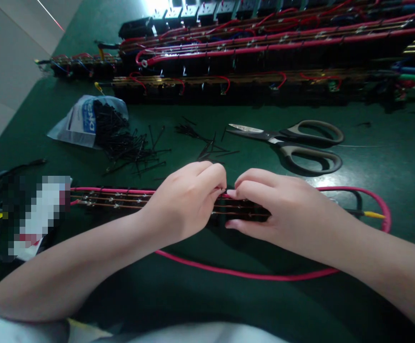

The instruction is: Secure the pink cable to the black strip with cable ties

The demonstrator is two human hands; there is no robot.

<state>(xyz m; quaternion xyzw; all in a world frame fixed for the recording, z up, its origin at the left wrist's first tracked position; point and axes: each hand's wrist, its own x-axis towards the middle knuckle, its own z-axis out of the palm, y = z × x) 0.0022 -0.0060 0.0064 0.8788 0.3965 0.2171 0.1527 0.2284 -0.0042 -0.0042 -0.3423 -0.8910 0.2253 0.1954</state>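
Note:
A long black socket strip [114,200] with brass rails lies across the green table [389,162] in front of me. A pink wire [250,274] runs along its top edge and loops round below and to the right. My left hand [184,200] and my right hand [268,207] rest on the middle of the strip, fingertips pinched together and meeting at the pink wire on top. What the fingertips pinch, apart from the wire, is too small to make out. A yellow-tipped wire end [373,215] pokes out at the right.
Grey-handled scissors [300,143] lie just beyond my right hand. A plastic bag [82,121] spills several black cable ties [132,147] at the left. Rows of wired strips [264,52] fill the table's far side. A blurred-out patch [39,214] sits at the near left.

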